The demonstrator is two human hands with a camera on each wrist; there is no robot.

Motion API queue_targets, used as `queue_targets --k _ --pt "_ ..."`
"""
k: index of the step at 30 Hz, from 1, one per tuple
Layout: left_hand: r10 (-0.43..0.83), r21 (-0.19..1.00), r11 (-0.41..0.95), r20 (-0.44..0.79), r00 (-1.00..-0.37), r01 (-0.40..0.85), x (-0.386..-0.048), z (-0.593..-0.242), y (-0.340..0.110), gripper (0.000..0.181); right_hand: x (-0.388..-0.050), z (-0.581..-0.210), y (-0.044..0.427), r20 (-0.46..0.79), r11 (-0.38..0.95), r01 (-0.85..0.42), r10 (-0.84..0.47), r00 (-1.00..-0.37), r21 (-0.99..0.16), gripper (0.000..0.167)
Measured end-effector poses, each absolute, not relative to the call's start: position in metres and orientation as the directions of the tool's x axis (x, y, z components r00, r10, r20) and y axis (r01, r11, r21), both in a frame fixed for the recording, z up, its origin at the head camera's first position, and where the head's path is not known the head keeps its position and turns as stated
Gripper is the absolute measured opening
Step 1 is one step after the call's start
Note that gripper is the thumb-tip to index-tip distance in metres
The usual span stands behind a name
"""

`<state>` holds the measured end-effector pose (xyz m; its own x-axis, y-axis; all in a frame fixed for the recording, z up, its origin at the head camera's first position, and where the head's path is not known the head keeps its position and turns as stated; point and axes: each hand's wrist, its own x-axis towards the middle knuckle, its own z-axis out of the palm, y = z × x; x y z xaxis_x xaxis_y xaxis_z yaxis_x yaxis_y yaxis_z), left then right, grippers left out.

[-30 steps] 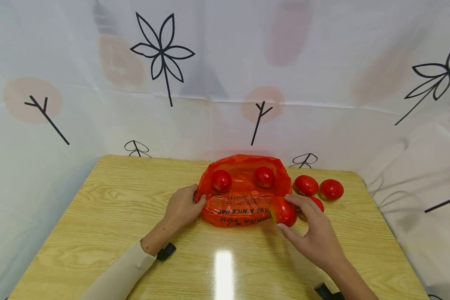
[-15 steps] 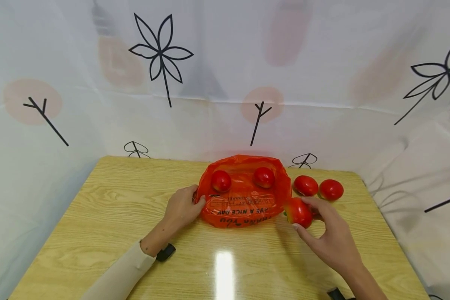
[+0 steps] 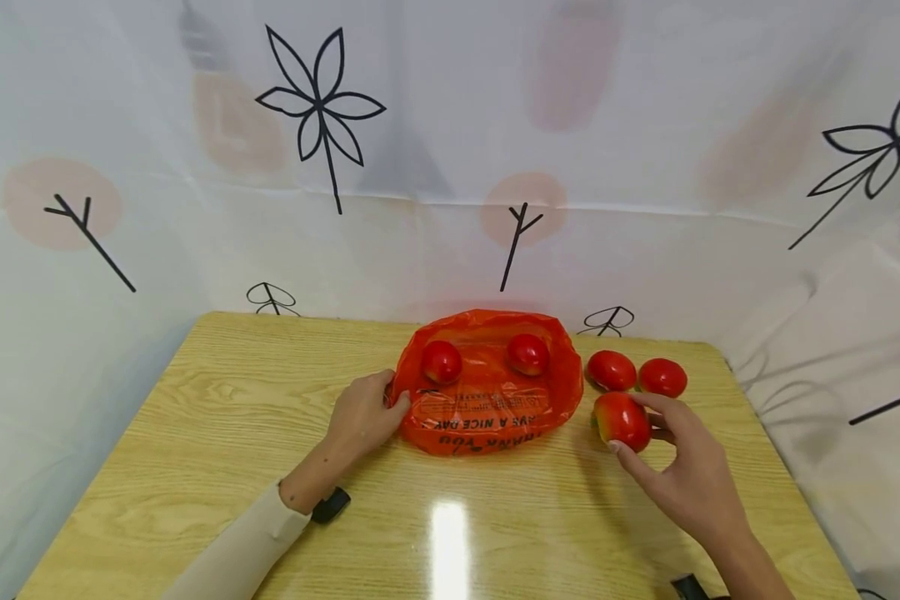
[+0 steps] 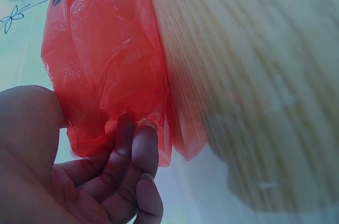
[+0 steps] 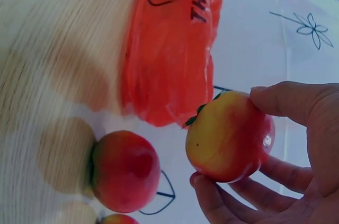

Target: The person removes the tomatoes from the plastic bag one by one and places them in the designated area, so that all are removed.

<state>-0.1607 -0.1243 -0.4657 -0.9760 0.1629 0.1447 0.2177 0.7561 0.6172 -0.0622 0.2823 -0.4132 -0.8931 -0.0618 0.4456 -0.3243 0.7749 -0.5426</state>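
An orange-red plastic bag (image 3: 487, 417) lies with its mouth spread wide on the table. Inside it are two red tomatoes, one on the left (image 3: 442, 362) and one on the right (image 3: 528, 355). My left hand (image 3: 366, 415) pinches the bag's left rim between thumb and fingers; the left wrist view shows the fingers (image 4: 123, 150) at the thin plastic. To the right of the bag, my right hand (image 3: 682, 475) grips another tomato (image 3: 622, 422), red with a yellowish side and green leaves. This tomato (image 5: 230, 136) is apart from the bag and appears held above the table.
Two tomatoes rest on the table right of the bag, one nearer (image 3: 611, 371) and one farther right (image 3: 662, 379). The wood-grain table (image 3: 270, 367) ends at a patterned white cloth (image 3: 435, 250) behind and at the sides.
My right hand has carried its tomato rightward, from over the bag's front right edge to beside the bag. The left hand keeps its hold on the rim.
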Motion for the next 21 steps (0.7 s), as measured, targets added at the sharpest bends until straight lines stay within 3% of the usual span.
queue_targets --k 21 --pt "0.165 0.615 0.758 0.143 -0.976 0.218 -0.161 -0.468 -0.125 0.013 -0.069 -0.417 0.307 0.39 0.796 -0.203 0.044 -0.92 -0.57 0.065"
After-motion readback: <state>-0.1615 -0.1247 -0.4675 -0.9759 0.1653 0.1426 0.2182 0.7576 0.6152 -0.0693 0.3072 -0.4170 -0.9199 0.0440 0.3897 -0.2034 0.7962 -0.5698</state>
